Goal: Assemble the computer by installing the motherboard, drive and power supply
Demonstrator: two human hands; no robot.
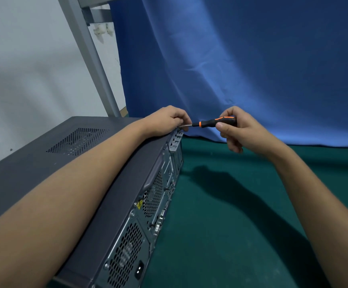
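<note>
A dark grey computer case point(69, 163) lies on its side on the green table point(231, 225), its side panel on top and its rear panel point(148, 215) facing right. The power supply grille and socket show at the near end of that panel. My left hand point(167, 119) rests on the case's far top corner, fingers curled at the screwdriver's tip by the expansion slots point(176, 140). My right hand point(237, 129) grips the black and orange screwdriver point(216, 122), held level with its shaft pointing left at that corner. The screw itself is hidden by my fingers.
A blue cloth point(241, 65) hangs behind the table. A grey metal frame post point(92, 59) stands at the back left against a white wall. The green table surface stretches to the right of the case.
</note>
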